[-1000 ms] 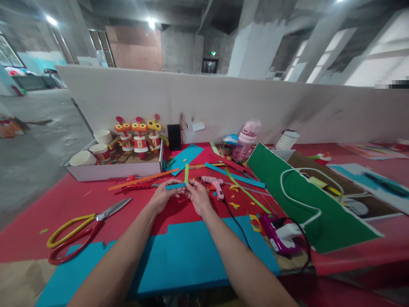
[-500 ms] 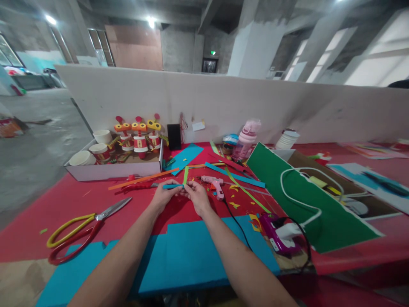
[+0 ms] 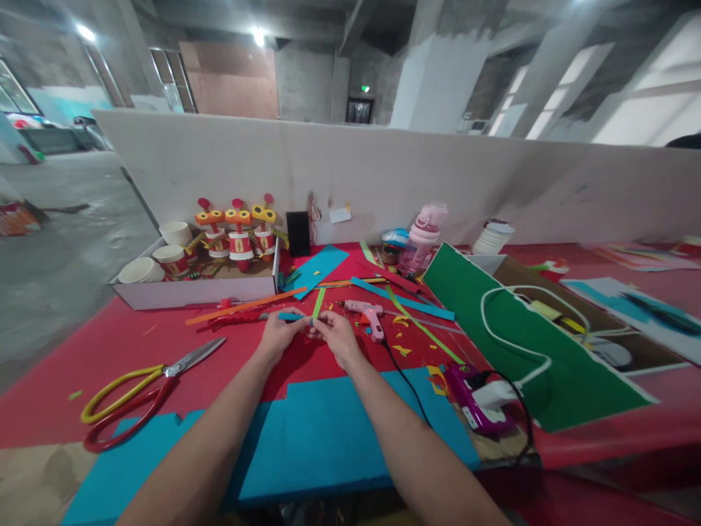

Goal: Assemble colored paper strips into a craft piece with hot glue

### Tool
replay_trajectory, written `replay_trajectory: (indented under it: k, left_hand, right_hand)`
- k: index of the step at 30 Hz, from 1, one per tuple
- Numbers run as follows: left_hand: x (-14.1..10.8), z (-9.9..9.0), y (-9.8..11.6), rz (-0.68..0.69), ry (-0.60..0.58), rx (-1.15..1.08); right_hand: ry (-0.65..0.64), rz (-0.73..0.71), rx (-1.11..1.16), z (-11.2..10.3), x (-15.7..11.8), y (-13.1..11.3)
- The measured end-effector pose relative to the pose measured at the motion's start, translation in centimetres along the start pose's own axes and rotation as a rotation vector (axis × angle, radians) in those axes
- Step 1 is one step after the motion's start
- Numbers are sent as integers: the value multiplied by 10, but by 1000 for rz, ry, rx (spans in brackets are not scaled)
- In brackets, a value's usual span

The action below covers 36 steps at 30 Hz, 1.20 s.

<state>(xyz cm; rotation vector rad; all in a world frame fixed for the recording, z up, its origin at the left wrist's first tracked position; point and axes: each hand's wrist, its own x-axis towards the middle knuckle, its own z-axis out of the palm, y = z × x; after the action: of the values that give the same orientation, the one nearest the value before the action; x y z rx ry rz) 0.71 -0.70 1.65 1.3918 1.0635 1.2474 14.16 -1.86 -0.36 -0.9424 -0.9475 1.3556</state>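
Both my hands meet over the red table covering, fingertips nearly touching. My left hand (image 3: 282, 334) pinches a blue paper strip (image 3: 290, 317) whose end points left. In my right hand (image 3: 334, 335), the fingers are closed at the lower end of a light green paper strip (image 3: 319, 302), which stands up between the hands. Where the two strips meet is partly hidden by my fingers. Just right of my right hand lies a pink hot glue gun (image 3: 371, 317). Large scissors (image 3: 164, 380) with yellow and red handles lie to the left.
A white box (image 3: 197, 296) with robot-like paper-cup figures (image 3: 239, 241) stands back left. Blue sheets (image 3: 350, 431) cover the front edge. A purple power strip (image 3: 479, 405), a green board (image 3: 526, 351) and a pink bottle (image 3: 421, 237) are to the right.
The green strip has tilted slightly to the right and sits a little lower. My hands have stayed in almost the same place, with small finger movements.
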Motion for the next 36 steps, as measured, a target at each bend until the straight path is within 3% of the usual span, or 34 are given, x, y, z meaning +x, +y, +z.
replay_trajectory:
  k: [7, 11, 19, 36]
  left_hand:
    - [1, -1, -2, -18, 7, -85]
    - [1, -5, -2, -51, 16, -195]
    - [-1, 2, -2, -109, -145, -198]
    - [1, 1, -7, -125, -87, -212]
  right_hand:
    - [-8, 41, 80, 2, -4, -5]
    - [61, 70, 171, 4, -5, -8]
    - [52, 2, 259, 3, -3, -5]
    - [14, 7, 228, 6, -6, -3]
